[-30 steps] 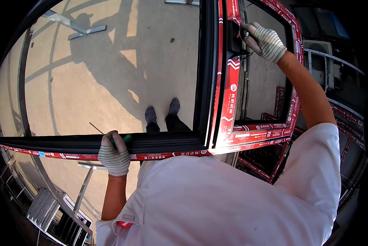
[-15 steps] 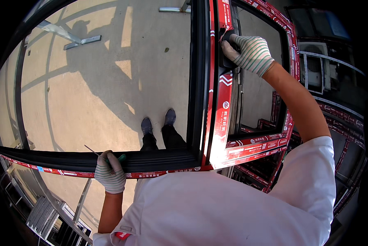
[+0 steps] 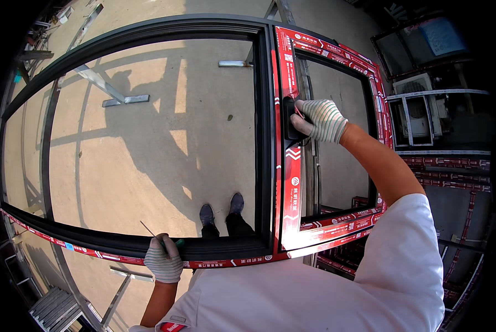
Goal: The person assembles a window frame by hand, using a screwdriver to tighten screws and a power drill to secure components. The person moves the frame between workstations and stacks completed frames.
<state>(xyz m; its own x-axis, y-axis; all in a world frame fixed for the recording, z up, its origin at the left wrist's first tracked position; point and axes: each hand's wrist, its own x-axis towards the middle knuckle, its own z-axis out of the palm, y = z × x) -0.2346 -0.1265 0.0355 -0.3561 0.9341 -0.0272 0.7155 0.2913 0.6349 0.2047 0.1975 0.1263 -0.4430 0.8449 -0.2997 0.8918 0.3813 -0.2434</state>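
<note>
A large dark window frame lies in front of me, its right section faced with red printed protective film. My right hand, in a white striped glove, is closed on a black block-like fitting at the upright bar between the two sections. A thin red strip shows by the fingers; the fitting's exact kind is unclear. At the frame's near edge, my gloved left hand is closed round a screwdriver. Its green handle end pokes out on the right and its thin shaft points up and left.
Metal stand legs show through the large opening, above a sunlit concrete floor. Stacked grey profiles are at lower left. On the right stand more film-wrapped frames and a white boxy unit.
My view has shifted, so the frame sits lower and more of its far edge shows. Both hands keep their grips at about the same places on the frame.
</note>
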